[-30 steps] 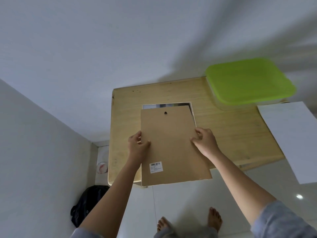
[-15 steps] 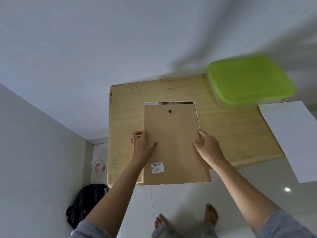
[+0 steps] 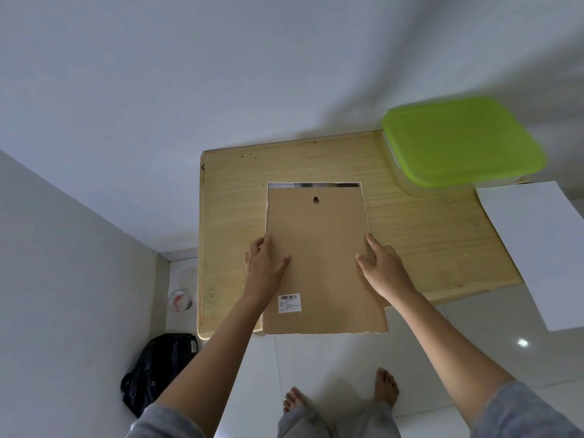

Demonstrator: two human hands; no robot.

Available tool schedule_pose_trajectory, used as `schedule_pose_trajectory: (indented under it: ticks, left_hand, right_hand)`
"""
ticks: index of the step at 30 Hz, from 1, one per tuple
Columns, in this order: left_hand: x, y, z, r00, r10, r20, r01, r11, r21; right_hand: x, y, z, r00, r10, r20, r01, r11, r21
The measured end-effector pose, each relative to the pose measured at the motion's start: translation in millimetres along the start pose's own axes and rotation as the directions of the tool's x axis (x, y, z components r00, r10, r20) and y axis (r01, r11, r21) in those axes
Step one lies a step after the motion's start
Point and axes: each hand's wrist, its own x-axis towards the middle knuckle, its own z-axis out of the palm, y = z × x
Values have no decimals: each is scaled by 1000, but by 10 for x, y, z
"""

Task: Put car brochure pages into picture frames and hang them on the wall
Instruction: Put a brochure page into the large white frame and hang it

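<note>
Brochure page (image 3: 313,184) lies on the wooden table (image 3: 426,248), almost wholly covered by the brown backing board (image 3: 319,263) laid over it; only a thin strip of print shows along the board's far edge and a pale sliver down its left side. The board's near end overhangs the table edge above the tiled floor. A hanging hole (image 3: 316,200) sits near the far end, a barcode label (image 3: 289,303) near the left corner closest to the person.

Left hand (image 3: 264,267) rests open at the board's left edge, thumb on the face, fingers at the rim. Right hand (image 3: 384,267) lies flat at the right edge, fingers spread. Neither is clenched — whether the fingertips curl under the board cannot be told.

Handling, as judged: the board looks thin, stiff and light, with a slightly ragged near edge; the page beneath will be limp and apt to slide or crease. Best held by both long edges together, pinching board and page as one.

Not determinable: any frame or glass under the stack, the page's subject, the label text. A white sheet (image 3: 543,248) at right is cut off by the picture edge, and the green-lidded container (image 3: 461,140) is blurred — contents unseen.
</note>
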Motion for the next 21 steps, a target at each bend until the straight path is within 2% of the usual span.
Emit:
schedule_pose_trajectory:
  ticks: [6, 12, 21]
  left_hand:
    - [-70, -48, 4, 1000, 30, 3, -30, 999, -30]
    - [-167, -88, 32, 999, 51, -3, -51, 988, -144]
    - [-125, -82, 87, 997, 4, -77, -13, 992, -123]
  right_hand:
    - [26, 0, 3, 1000, 12, -9, -13, 998, -65]
    - [-19, 2, 28, 1000, 5, -22, -8, 991, -134]
    - [37, -85, 50, 1000, 27, -16, -30, 958, -285]
